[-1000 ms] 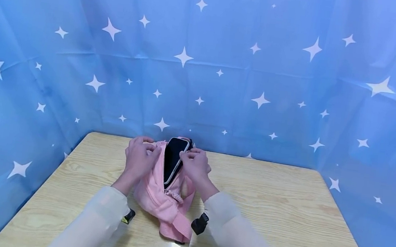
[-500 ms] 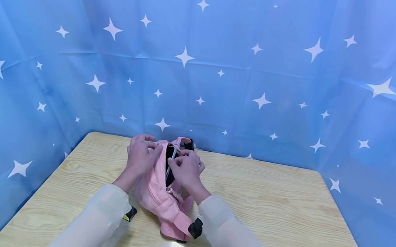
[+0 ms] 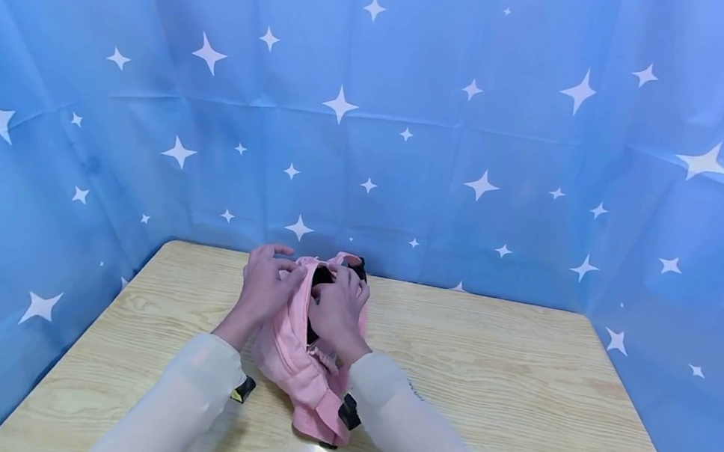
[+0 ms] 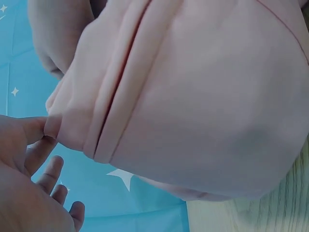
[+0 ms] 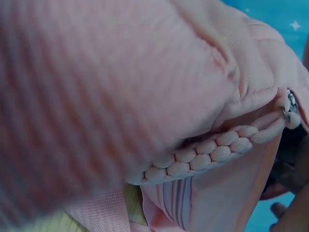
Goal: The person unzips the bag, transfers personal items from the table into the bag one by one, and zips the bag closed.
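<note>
A pink fabric bag [image 3: 288,353] lies on the table with its dark opening [image 3: 322,275] facing up. My left hand [image 3: 263,285] pinches the left edge of that opening; in the left wrist view, thumb and forefinger of the left hand [image 4: 24,179] nip the bag's corner [image 4: 72,130], the other fingers loose. Over the opening, my right hand [image 3: 339,310] reaches in, its fingertips partly hidden. I cannot make out the phone inside, nor whether the right fingers hold it. A braided zip pull [image 5: 207,154] hangs by the zip's end.
The bag's wide strap [image 3: 318,417] trails toward the near side of the wooden table [image 3: 482,407]. A black buckle piece [image 3: 357,265] sits at the bag's far end. A blue star-patterned curtain [image 3: 405,209] hangs behind the table and along its sides.
The phone, standing out of the opening a second ago, has gone down into the bag and out of sight. My right hand has moved left and into the opening; the left keeps its pinch.
</note>
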The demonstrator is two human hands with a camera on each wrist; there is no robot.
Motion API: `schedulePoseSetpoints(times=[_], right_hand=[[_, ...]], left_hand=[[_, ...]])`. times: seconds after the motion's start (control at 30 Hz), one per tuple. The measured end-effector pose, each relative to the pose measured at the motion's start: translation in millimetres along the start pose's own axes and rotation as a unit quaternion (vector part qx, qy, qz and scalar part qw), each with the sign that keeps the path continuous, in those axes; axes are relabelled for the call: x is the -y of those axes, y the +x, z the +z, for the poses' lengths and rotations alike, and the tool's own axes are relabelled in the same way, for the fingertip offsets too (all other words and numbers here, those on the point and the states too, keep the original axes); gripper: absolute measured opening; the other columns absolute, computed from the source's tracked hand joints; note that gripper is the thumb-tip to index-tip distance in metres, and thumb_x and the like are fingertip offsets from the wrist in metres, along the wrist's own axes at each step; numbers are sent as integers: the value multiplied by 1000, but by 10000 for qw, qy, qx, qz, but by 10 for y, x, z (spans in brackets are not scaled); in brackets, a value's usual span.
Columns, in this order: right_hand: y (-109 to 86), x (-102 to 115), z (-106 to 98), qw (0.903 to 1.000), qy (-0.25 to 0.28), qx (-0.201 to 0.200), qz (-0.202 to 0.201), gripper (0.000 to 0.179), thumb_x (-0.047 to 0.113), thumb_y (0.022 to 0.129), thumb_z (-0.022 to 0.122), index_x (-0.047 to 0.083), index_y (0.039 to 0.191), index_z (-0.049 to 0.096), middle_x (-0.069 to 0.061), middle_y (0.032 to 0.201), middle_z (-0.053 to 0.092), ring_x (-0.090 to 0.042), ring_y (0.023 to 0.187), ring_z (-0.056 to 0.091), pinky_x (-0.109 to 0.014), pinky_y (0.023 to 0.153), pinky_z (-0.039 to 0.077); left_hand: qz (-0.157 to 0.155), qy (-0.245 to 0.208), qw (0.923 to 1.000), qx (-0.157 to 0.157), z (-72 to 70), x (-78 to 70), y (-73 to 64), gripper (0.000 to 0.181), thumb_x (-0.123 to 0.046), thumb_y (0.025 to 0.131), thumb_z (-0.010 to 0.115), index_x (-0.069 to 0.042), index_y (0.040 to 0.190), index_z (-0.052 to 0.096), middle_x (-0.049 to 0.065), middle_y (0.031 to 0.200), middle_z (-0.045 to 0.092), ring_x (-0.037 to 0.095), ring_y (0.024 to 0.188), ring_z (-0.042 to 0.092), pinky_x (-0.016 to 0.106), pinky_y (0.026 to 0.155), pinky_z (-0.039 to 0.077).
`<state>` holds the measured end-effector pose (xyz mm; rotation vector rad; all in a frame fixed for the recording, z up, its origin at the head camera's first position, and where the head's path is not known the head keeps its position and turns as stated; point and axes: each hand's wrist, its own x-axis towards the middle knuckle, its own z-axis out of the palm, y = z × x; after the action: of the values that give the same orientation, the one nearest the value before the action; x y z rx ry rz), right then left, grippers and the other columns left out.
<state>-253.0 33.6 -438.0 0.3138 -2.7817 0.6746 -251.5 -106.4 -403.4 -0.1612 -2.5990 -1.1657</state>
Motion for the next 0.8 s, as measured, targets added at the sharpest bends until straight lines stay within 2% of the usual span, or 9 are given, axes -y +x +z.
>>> schedulePoseSetpoints(times=[0.07, 0.23, 0.37, 0.5, 0.6, 0.8], right_hand=[[1, -10, -3, 9999, -105, -54, -67, 19, 28, 91, 64, 17, 81, 77, -9, 143, 47, -32, 137, 31, -62, 108, 21], [-31, -74, -109, 9999, 42, -93, -114, 13, 31, 90, 68, 23, 90, 77, -10, 143, 47, -32, 136, 33, -59, 108, 20], [-85, -168, -244, 9993, 151, -180, -276, 10, 31, 88, 71, 22, 90, 74, -8, 145, 46, -31, 138, 34, -57, 111, 20], [-193, -292, -315, 9966, 211, -293, -744, 11, 33, 88, 71, 22, 85, 71, -8, 142, 50, -30, 136, 37, -58, 111, 20], [-297, -375, -305, 9925, 262, -209, -1179, 17, 39, 87, 70, 23, 81, 70, -8, 139, 52, -29, 134, 39, -58, 110, 20], [-417, -457, -213, 9846, 276, -23, -1725, 28, 53, 84, 69, 27, 88, 75, -4, 135, 56, -28, 134, 41, -58, 110, 19]], left_hand=[[-57, 3, 10000, 4, 6, 6, 1, 26, -26, 94, 62, -5, 92, 76, 9, 131, 55, 32, 137, 31, 53, 112, 22], [-122, 84, 9999, 47, 8, 40, 23, 27, -27, 94, 62, -5, 93, 76, 9, 131, 56, 33, 137, 31, 53, 112, 22], [-39, 150, 9999, 48, -4, 32, 71, 28, -28, 95, 61, -4, 93, 76, 10, 132, 55, 34, 136, 32, 54, 112, 22], [45, 252, 9997, -22, -7, 8, 146, 30, -29, 96, 59, -4, 93, 76, 10, 131, 54, 35, 136, 32, 55, 112, 22], [24, 318, 9995, 16, 2, -5, 191, 31, -30, 96, 59, -4, 93, 76, 9, 132, 54, 35, 138, 30, 54, 113, 21], [100, 428, 9990, 82, 31, -23, 258, 31, -29, 96, 59, -4, 90, 76, 11, 132, 54, 36, 138, 30, 55, 114, 20]])
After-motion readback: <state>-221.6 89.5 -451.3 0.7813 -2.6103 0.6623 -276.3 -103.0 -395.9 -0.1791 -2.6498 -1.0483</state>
